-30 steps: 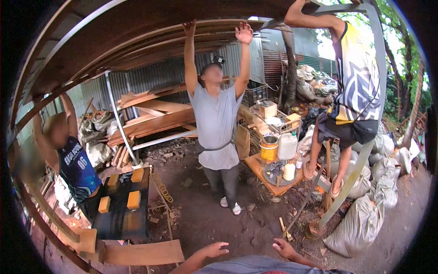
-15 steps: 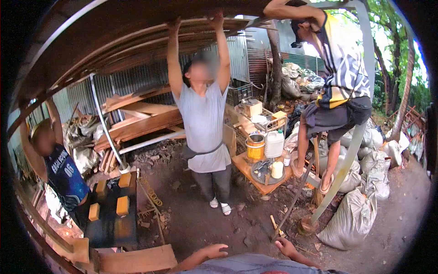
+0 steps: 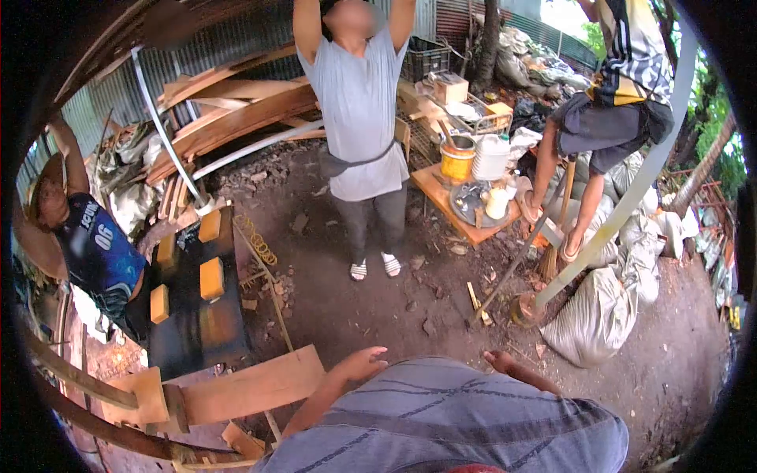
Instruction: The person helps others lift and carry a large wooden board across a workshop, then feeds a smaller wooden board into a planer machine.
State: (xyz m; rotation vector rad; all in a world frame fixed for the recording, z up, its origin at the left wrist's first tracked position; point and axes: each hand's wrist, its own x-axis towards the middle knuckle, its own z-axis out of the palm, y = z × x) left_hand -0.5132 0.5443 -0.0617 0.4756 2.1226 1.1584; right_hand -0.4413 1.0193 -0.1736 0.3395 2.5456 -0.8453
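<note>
- Head view: the left hand (image 3: 364,364) hangs over bare dirt, fingers loosely spread and free of any object; the forearm runs down behind the wearer's blue-grey shirt (image 3: 457,418).
- The right hand (image 3: 502,363) is partly hidden by the same shirt; a thumb shows, but whether the other fingers are curled or straight I cannot tell.
- Nearest the left hand is a wide wooden board (image 3: 252,384), lying just left of the forearm; contact between them cannot be made out.
- Nearest the right hand are a small wooden piece (image 3: 475,301) on the ground and the lower end of a dark pole (image 3: 512,272), both apart from it.
- A person in a grey T-shirt (image 3: 359,118) stands ahead with raised arms, hands cut off by the top edge.
- A person in a patterned sleeveless shirt (image 3: 635,71) is perched at right, head out of frame.
- At left, a person in a blue jersey (image 3: 102,236) reaches up, the raised hand too dim to read.
- Beside that person, yellowish blocks (image 3: 211,278) sit on a dark slab (image 3: 185,339).
- A round tray (image 3: 467,209) stands on an orange-brown tabletop (image 3: 482,235); its dark contents are unclear.
</note>
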